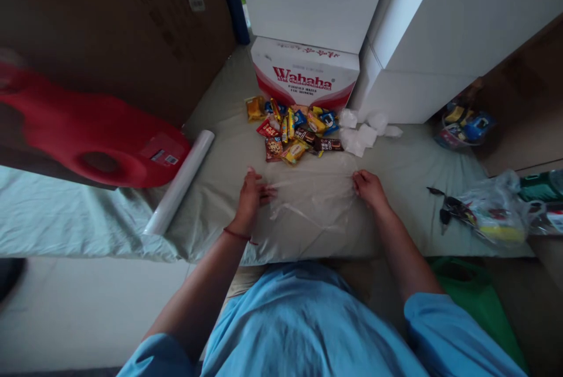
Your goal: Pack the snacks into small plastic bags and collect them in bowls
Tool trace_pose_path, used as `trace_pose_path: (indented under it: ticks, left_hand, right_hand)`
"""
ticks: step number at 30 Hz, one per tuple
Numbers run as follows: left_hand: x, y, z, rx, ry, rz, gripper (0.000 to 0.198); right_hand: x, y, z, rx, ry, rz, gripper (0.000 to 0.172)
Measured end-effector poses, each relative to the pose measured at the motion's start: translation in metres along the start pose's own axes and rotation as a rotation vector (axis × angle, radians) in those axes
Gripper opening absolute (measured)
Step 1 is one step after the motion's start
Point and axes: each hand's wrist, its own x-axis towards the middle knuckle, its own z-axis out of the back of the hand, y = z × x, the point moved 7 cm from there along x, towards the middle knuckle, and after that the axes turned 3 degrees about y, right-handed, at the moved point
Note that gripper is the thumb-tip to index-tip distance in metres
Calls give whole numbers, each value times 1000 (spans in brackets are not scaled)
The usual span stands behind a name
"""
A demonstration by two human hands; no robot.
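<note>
A sheet of clear plastic film (310, 192), perhaps a thin bag, lies spread low over the cloth between my hands. At its right upper corner my right hand (368, 187) pinches the edge with closed fingers. My left hand (254, 194) is at the left edge, thumb raised apart from the fingers, whose tips touch the film. Just beyond it lies a pile of wrapped snacks (288, 131) in yellow, red, blue and brown packets. Several crumpled white pieces (360, 138) rest to the right of the pile.
A Wahaha carton (305, 75) stands behind the snacks, with white boxes (440, 31) beside it. On the left are a clear plastic roll (180, 183) and a red jug (109, 136). Sunglasses (453, 204), a filled plastic bag (497, 213) and a tub of snacks (461, 131) sit right.
</note>
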Motion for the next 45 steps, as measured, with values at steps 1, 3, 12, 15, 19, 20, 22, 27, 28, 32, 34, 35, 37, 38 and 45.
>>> trace_pose_path:
  ticks: [1,3,12,15,19,20,22,27,28,32,34,35,37,38,45]
  left_hand:
    - [-6,1,-1,-19,15,31,72]
    - [-18,2,-6,26,70,56,73]
    - [-49,9,-33,-89,276,67,40]
    - [-57,15,-25,-23,300,107,36]
    - [-60,21,-7,508,257,78,42]
    - [-60,21,-4,636,234,67,42]
    - [-62,20,4,830,116,20,36]
    - [-90,1,1,1195,-280,-619,39]
    - [-97,2,-7,1215,-240,-777,39]
    - [-103,18,-39,1288,138,-1047,61]
    - [-89,18,-43,1318,172,-947,62]
    - [-80,16,-41,1325,141,-867,60]
    - [-62,13,-34,1308,68,-701,57]
    - [-55,12,-32,1286,56,-637,57]
    - [-42,8,-29,1165,6,-527,56]
  right_hand:
    - [2,-1,1,0,-10,9,39]
    - [4,-1,1,15,-37,29,39]
    - [5,-12,4,148,-89,-72,41]
    - [6,-13,6,35,-23,-51,35]
    - [7,-7,6,-181,-8,15,30]
    - [8,-4,6,-244,-15,36,30]
    - [8,2,3,-363,-22,75,30]
    - [6,9,-3,-520,-27,118,30]
    - [5,9,-3,-535,-32,123,29]
    - [0,10,-2,-574,-27,141,29]
    - [-3,9,2,-582,-30,137,30]
    - [-4,9,4,-586,-35,136,29]
    - [-7,8,10,-593,-44,137,29]
    - [-8,7,12,-595,-41,139,29]
    - [-15,-1,18,-593,4,83,33]
